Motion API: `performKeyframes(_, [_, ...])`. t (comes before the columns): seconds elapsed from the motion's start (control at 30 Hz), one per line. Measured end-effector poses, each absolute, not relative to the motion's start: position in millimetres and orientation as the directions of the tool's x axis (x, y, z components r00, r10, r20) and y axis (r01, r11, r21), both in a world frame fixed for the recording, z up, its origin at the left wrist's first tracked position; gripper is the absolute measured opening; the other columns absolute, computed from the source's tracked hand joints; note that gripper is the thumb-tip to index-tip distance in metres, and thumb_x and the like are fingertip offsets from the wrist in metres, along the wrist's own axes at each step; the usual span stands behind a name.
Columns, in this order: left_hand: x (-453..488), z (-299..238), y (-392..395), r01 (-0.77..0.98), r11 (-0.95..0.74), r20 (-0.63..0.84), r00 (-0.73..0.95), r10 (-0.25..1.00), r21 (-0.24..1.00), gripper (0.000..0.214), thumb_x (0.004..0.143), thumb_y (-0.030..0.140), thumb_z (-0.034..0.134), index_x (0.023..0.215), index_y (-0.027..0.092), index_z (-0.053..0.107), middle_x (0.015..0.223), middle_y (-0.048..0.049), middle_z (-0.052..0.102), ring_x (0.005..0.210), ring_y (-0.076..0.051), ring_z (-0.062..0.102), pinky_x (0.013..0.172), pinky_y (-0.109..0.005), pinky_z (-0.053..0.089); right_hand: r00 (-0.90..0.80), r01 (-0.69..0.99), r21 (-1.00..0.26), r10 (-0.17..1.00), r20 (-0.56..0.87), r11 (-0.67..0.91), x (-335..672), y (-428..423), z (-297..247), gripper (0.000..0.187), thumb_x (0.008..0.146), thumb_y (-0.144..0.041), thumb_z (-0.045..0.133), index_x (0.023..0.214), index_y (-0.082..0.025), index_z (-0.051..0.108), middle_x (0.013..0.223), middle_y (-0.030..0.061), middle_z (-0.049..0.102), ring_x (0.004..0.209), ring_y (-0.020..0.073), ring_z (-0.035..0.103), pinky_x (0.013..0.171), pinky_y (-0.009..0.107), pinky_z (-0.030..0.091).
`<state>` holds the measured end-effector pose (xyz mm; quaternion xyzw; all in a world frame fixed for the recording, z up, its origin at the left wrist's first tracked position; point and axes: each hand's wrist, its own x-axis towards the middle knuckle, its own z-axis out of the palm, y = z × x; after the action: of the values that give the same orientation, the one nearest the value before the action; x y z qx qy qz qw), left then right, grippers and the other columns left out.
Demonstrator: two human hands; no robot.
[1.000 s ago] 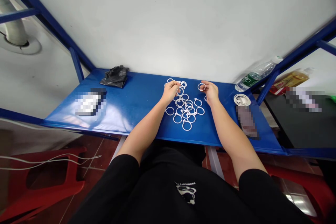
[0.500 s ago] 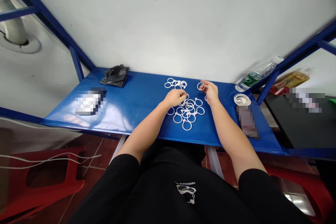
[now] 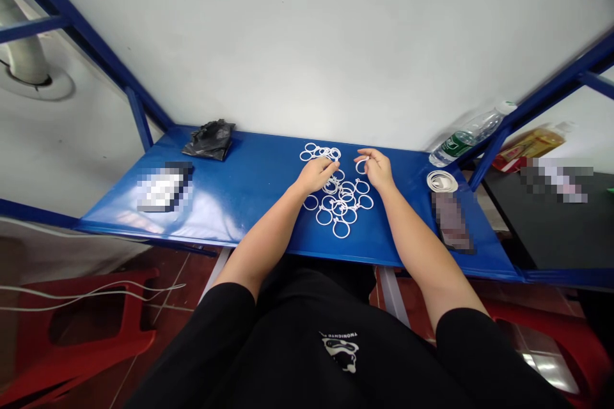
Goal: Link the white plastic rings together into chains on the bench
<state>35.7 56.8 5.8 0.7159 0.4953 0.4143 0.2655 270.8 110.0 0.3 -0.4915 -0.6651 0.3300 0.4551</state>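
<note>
My right hand (image 3: 377, 170) pinches a white ring (image 3: 359, 167) between thumb and fingers above the table, right of the other rings. To its left, my left hand (image 3: 317, 174) has thumb and fingers drawn together at the far edge of the near pile. Whatever those fingertips hold, if anything, is hidden. The near pile of white rings (image 3: 341, 229) lies loosely overlapped, and small knobs show on several of them. A smaller cluster of white rings (image 3: 306, 156) lies farther back, just beyond my left fingertips.
The blue table (image 3: 259, 172) meets a pale wall. On its left are a black plastic bag (image 3: 211, 138) and a blurred-out item (image 3: 165, 186). On its right stand a water bottle (image 3: 458, 144), a coiled white cable (image 3: 442, 181) and a dark phone-like object (image 3: 451, 220).
My left hand has shifted slightly away from me, toward the far cluster. My right hand has moved a little left and nearer with its ring, which has turned and dropped lower.
</note>
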Motion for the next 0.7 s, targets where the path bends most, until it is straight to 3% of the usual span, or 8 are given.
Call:
performKeyframes(0.1, [33, 1, 60, 0.618, -0.352, 0.344, 0.138, 0.929, 0.703, 0.027, 0.101, 0.033, 0.061, 0.090, 0.020, 0.082, 0.095, -0.0089, 0.075, 0.097, -0.024, 0.067, 0.091, -0.035, 0.050, -0.237, 0.522, -0.737, 0.903, 0.359, 0.430, 268, 104, 2, 0.045, 0.085, -0.022, 0.048, 0.119, -0.023, 0.078, 0.112, 0.0043, 0.083, 0.097, 0.0238, 0.075, 0.097, 0.043, 0.059])
performKeyframes(0.2, [32, -3, 61, 0.752, -0.343, 0.330, 0.176, 0.928, 0.562, 0.020, 0.097, 0.029, 0.066, 0.101, 0.020, 0.084, 0.107, -0.0112, 0.075, 0.110, -0.027, 0.066, 0.102, -0.040, 0.051, -0.408, 0.636, -0.536, 0.831, 0.378, 0.556, 266, 103, 3, 0.039, 0.089, -0.018, 0.052, 0.114, -0.023, 0.081, 0.124, 0.0056, 0.081, 0.121, 0.0278, 0.071, 0.113, 0.049, 0.052])
performKeyframes(0.37, [35, -5, 58, 0.875, -0.223, 0.251, 0.121, 0.960, 0.431, 0.022, 0.095, 0.028, 0.067, 0.104, 0.022, 0.085, 0.119, -0.0113, 0.074, 0.112, -0.030, 0.065, 0.105, -0.044, 0.051, -0.597, 0.630, -0.363, 0.727, 0.339, 0.687, 263, 104, 0, 0.036, 0.095, -0.021, 0.055, 0.120, -0.022, 0.082, 0.128, 0.0077, 0.080, 0.122, 0.0309, 0.071, 0.111, 0.052, 0.053])
performKeyframes(0.47, [36, -2, 56, 0.879, -0.206, 0.270, 0.093, 0.958, 0.430, 0.017, 0.091, 0.023, 0.067, 0.095, 0.021, 0.084, 0.114, -0.0110, 0.075, 0.109, -0.029, 0.066, 0.101, -0.043, 0.052, -0.637, 0.606, -0.353, 0.700, 0.322, 0.713, 261, 99, 2, 0.043, 0.094, -0.019, 0.057, 0.130, -0.025, 0.078, 0.128, 0.0056, 0.080, 0.120, 0.0289, 0.072, 0.110, 0.048, 0.053])
performKeyframes(0.6, [38, 2, 55, 0.859, -0.245, 0.330, 0.096, 0.939, 0.449, 0.018, 0.094, 0.018, 0.062, 0.094, 0.020, 0.080, 0.103, -0.0102, 0.077, 0.102, -0.027, 0.068, 0.097, -0.040, 0.053, -0.650, 0.634, -0.312, 0.706, 0.282, 0.708, 260, 92, 9, 0.063, 0.094, -0.019, 0.059, 0.156, -0.027, 0.059, 0.131, 0.0051, 0.078, 0.112, 0.0288, 0.072, 0.106, 0.048, 0.053])
performKeyframes(0.7, [38, -1, 56, 0.856, -0.237, 0.329, 0.083, 0.941, 0.460, 0.016, 0.095, 0.023, 0.065, 0.100, 0.020, 0.080, 0.108, -0.0108, 0.078, 0.105, -0.028, 0.069, 0.098, -0.041, 0.053, -0.683, 0.646, -0.228, 0.685, 0.254, 0.728, 259, 91, 10, 0.052, 0.096, -0.023, 0.060, 0.148, -0.028, 0.067, 0.137, 0.0067, 0.075, 0.119, 0.0315, 0.068, 0.108, 0.051, 0.051])
